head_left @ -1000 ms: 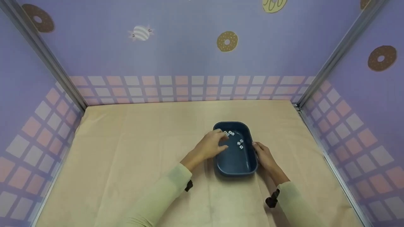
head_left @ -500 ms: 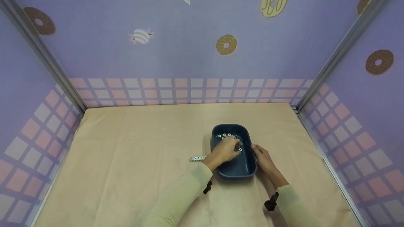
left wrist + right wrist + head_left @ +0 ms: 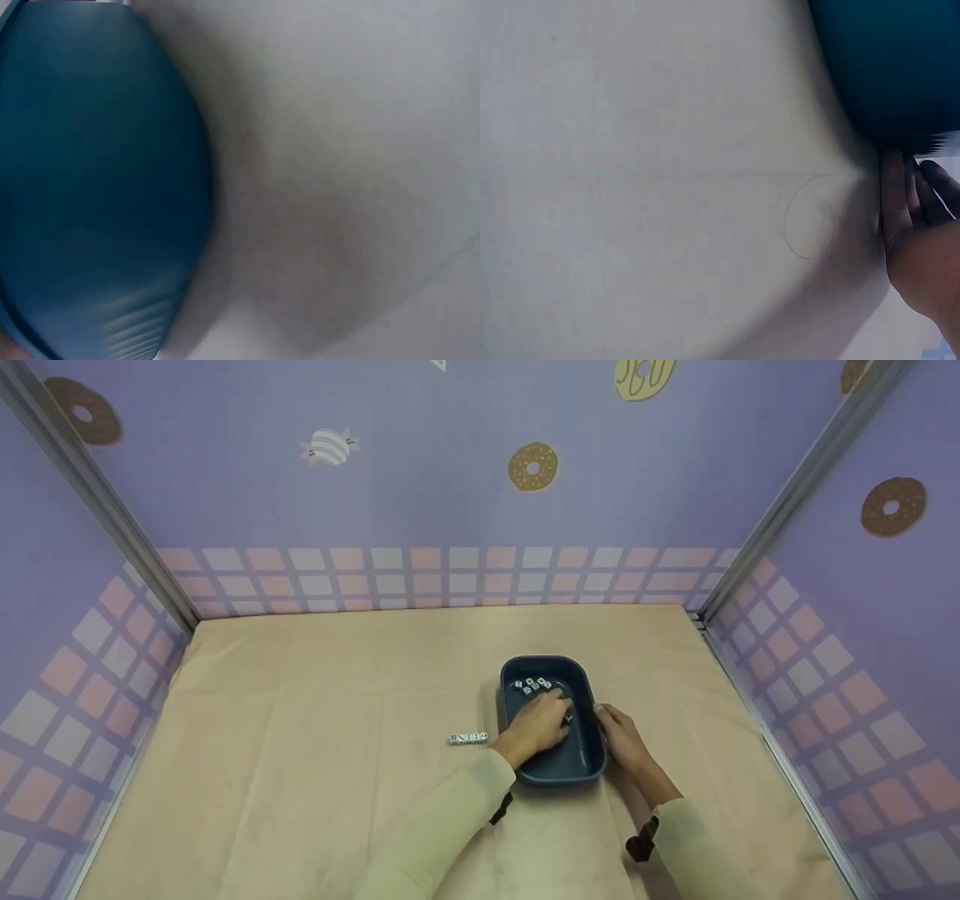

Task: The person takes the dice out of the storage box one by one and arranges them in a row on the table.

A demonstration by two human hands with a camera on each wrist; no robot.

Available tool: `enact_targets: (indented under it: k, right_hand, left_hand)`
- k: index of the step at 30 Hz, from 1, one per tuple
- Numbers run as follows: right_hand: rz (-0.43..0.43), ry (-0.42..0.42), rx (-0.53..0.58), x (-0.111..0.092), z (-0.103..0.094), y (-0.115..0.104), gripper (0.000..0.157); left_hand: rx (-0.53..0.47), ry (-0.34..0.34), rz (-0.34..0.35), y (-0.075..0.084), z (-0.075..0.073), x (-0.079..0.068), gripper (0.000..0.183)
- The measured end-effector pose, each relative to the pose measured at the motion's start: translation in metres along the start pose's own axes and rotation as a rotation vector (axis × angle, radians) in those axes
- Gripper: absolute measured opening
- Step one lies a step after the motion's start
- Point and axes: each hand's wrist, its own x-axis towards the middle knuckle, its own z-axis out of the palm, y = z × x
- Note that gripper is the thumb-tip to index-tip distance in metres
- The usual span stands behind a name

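In the head view a dark blue rectangular tray (image 3: 559, 772) stands on the cloth, with several small white dice (image 3: 532, 685) near its far end. My left hand (image 3: 538, 721) reaches down inside it, fingers bent, with one die (image 3: 568, 718) showing between fingertips and thumb; whether they pinch it cannot be told. My right hand (image 3: 626, 741) holds the tray's right side, thumb at the rim. In the right wrist view its fingers (image 3: 894, 187) meet the tray's underside. The left wrist view shows only the tray's outer wall (image 3: 105, 165) and cloth.
A straight row of white dice (image 3: 468, 739) lies on the cloth just left of the tray. Beige cloth (image 3: 315, 750) covers the table. Purple patterned walls (image 3: 420, 495) stand at the back and both sides, joined by grey metal posts (image 3: 795, 502).
My left hand has moved right and deeper into the tray, uncovering the dice row on the cloth. My right hand keeps its hold on the tray's side. The view has shifted slightly.
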Motion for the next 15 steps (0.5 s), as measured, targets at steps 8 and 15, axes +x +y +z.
enact_targets:
  k: [8,15]
  right_hand:
    - [0.004,0.018,-0.010,0.003,0.001,0.000,0.054]
    - [0.000,0.025,-0.022,0.000,-0.002,-0.001,0.054]
  left_hand:
    - [0.001,0.016,-0.003,-0.002,0.005,0.002,0.029]
    - [-0.093,0.033,0.033,0.004,-0.015,0.000,0.013]
